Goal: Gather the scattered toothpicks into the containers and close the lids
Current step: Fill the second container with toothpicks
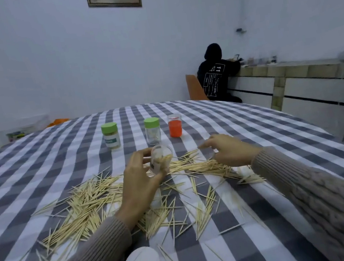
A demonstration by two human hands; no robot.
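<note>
The left hand point(138, 179) grips the open clear container point(161, 159) tilted toward the right hand point(227, 150), which pinches a few toothpicks point(194, 167) just above the heap strewn on the tabletop point(254, 123), likely ready to feed them in.

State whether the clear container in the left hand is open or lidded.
Open: the clear container in the left hand shows no lid.
</note>
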